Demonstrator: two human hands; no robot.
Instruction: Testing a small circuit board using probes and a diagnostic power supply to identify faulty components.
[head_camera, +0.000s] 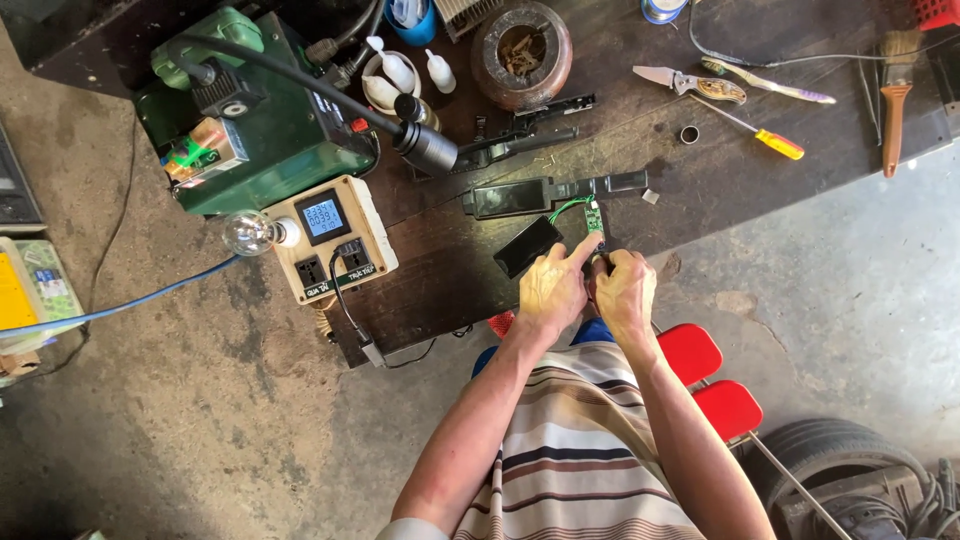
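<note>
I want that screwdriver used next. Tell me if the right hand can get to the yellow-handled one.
Probably yes. The right hand is busy at the small green circuit board; the yellow-handled screwdriver lies uncovered on the bench, up and right.

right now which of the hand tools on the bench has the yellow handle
The screwdriver, lying between the folding knife and the wooden-handled brush. It alone has a yellow handle.

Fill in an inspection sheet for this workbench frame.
Surface: dark wooden workbench, worn and stained.
Job's things: small green circuit board with green wires; flat black plastic casing beside it.
Clutter: yellow-handled screwdriver, folding knife, paintbrush, round brown pot.
Grippers: left hand and right hand both at the board.
Cables: blue cable crossing the floor.
Surroundings: green machine, wooden socket box, red stools.
</note>
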